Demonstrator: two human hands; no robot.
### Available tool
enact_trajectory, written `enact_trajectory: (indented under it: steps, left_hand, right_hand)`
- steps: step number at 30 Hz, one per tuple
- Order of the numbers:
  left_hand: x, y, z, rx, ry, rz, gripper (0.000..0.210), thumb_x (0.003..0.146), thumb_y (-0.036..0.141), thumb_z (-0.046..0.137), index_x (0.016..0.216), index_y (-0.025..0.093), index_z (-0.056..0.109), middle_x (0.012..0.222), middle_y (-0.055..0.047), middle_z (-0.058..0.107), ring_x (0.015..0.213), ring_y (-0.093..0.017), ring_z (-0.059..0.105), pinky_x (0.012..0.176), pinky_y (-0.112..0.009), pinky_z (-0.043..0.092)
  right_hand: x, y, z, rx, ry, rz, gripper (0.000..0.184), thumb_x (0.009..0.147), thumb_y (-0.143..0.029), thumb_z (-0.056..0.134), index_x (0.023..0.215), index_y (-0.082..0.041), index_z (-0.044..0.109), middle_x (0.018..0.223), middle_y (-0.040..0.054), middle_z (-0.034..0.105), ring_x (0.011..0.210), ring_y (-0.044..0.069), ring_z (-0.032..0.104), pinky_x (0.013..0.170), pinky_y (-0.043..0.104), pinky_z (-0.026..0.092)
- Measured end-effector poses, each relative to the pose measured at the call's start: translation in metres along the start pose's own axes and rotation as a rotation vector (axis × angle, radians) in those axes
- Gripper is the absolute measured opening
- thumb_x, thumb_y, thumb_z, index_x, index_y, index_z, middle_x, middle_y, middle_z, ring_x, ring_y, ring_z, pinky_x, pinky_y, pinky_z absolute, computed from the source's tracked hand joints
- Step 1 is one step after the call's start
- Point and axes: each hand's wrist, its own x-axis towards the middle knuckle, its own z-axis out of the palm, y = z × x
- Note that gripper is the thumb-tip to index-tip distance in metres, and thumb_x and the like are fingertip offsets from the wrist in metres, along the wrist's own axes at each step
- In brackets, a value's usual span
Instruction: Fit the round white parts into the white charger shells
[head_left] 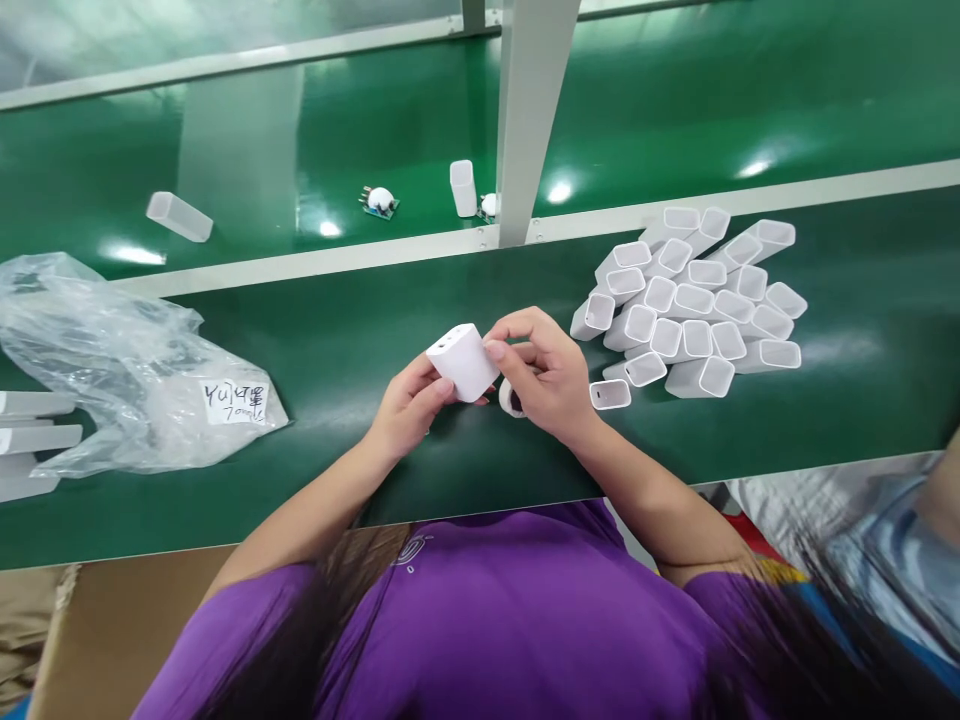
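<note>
A white plastic casing (466, 365) with small openings in its end face is held up over the green bench. My left hand (409, 405) grips its left side, thumb on the front and fingers behind. At the casing's upper right edge, the thumb and index finger of my right hand (544, 370) are pinched together. A white roll (511, 398), perhaps tape, shows beneath my right hand; whether the hand holds it or it rests on the bench I cannot tell. Just right of that hand lies one open-ended white casing (610, 395).
Many open-ended white casings (694, 300) are stacked to the right. On the left lies a clear plastic bag (150, 370) with a handwritten label, beside more white casings (37, 437). A metal post (529, 120) rises behind. Beyond the rail sits a small circuit board (380, 203).
</note>
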Motion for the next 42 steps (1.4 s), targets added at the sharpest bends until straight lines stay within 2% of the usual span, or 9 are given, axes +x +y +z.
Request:
enact_trajectory:
  steps: [4, 10, 15, 21, 26, 30, 36, 39, 42]
  left_hand:
    - [-0.004, -0.005, -0.004, 0.044, -0.004, 0.026, 0.057, 0.076, 0.051, 0.079, 0.122, 0.019, 0.069, 0.105, -0.011, 0.074, 0.088, -0.026, 0.074, 0.082, -0.044, 0.063]
    - [-0.004, -0.006, -0.004, 0.129, -0.028, 0.130, 0.054, 0.077, 0.040, 0.083, 0.126, 0.024, 0.066, 0.130, -0.011, 0.067, 0.104, -0.022, 0.070, 0.088, -0.032, 0.060]
    - [-0.003, -0.005, 0.000, 0.215, 0.003, 0.188, 0.053, 0.077, 0.042, 0.082, 0.124, 0.024, 0.067, 0.127, -0.011, 0.068, 0.098, -0.019, 0.069, 0.080, -0.026, 0.060]
    - [-0.002, 0.000, 0.005, 0.280, 0.030, 0.211, 0.051, 0.076, 0.042, 0.082, 0.121, 0.023, 0.067, 0.121, -0.010, 0.069, 0.089, -0.017, 0.067, 0.070, -0.023, 0.058]
    - [-0.002, 0.003, 0.005, 0.359, 0.029, 0.252, 0.051, 0.077, 0.043, 0.082, 0.121, 0.023, 0.066, 0.114, -0.009, 0.069, 0.087, -0.016, 0.066, 0.069, -0.022, 0.056]
    - [-0.001, 0.004, 0.007, 0.384, 0.043, 0.268, 0.051, 0.077, 0.043, 0.081, 0.121, 0.023, 0.067, 0.106, -0.007, 0.070, 0.084, -0.015, 0.065, 0.067, -0.022, 0.055]
    - [-0.001, 0.001, 0.003, 0.399, 0.050, 0.246, 0.053, 0.077, 0.043, 0.082, 0.123, 0.022, 0.067, 0.112, -0.008, 0.072, 0.087, -0.017, 0.068, 0.072, -0.024, 0.058]
    - [-0.003, 0.001, -0.003, 0.463, 0.060, 0.229, 0.059, 0.078, 0.043, 0.081, 0.130, 0.022, 0.063, 0.121, -0.009, 0.071, 0.099, -0.021, 0.070, 0.082, -0.029, 0.059]
    - [-0.005, 0.004, -0.006, 0.578, 0.057, 0.209, 0.063, 0.078, 0.040, 0.080, 0.135, 0.024, 0.060, 0.127, -0.009, 0.070, 0.110, -0.025, 0.068, 0.090, -0.032, 0.058]
  right_hand:
    - [0.000, 0.002, -0.001, -0.117, 0.029, -0.057, 0.015, 0.098, -0.030, 0.058, 0.092, -0.017, 0.064, 0.093, 0.0032, 0.064, 0.062, 0.006, 0.052, 0.050, 0.021, 0.043]
    - [0.000, 0.002, 0.001, -0.228, 0.092, -0.200, 0.012, 0.097, -0.022, 0.059, 0.090, -0.017, 0.067, 0.090, 0.0036, 0.067, 0.073, 0.009, 0.060, 0.055, 0.020, 0.047]
    - [0.000, 0.001, 0.001, -0.287, 0.123, -0.303, 0.010, 0.097, -0.018, 0.059, 0.091, -0.017, 0.068, 0.091, 0.0042, 0.069, 0.080, 0.011, 0.064, 0.055, 0.019, 0.050]
    - [-0.003, 0.004, -0.001, -0.385, 0.088, -0.284, 0.015, 0.100, -0.024, 0.054, 0.096, -0.020, 0.068, 0.093, 0.0043, 0.068, 0.085, 0.013, 0.066, 0.073, 0.025, 0.058]
    - [-0.003, 0.005, 0.000, -0.451, 0.138, -0.391, 0.012, 0.098, -0.019, 0.056, 0.094, -0.020, 0.067, 0.091, 0.0040, 0.070, 0.081, 0.013, 0.067, 0.067, 0.023, 0.058]
    - [-0.004, 0.006, 0.001, -0.445, 0.124, -0.378, 0.014, 0.099, -0.020, 0.054, 0.093, -0.020, 0.067, 0.091, 0.0036, 0.070, 0.082, 0.012, 0.067, 0.068, 0.023, 0.058]
    - [-0.005, 0.009, -0.001, -0.608, 0.141, -0.428, 0.018, 0.100, -0.023, 0.052, 0.095, -0.021, 0.070, 0.090, 0.0039, 0.070, 0.076, 0.013, 0.066, 0.063, 0.024, 0.058]
    - [-0.006, 0.011, -0.004, -0.619, 0.084, -0.453, 0.018, 0.099, -0.022, 0.054, 0.099, -0.022, 0.071, 0.092, 0.0042, 0.071, 0.076, 0.013, 0.067, 0.062, 0.024, 0.057]
    - [-0.007, 0.013, -0.005, -0.529, 0.006, -0.446, 0.017, 0.098, -0.020, 0.055, 0.102, -0.022, 0.072, 0.095, 0.0051, 0.072, 0.081, 0.014, 0.069, 0.065, 0.023, 0.057]
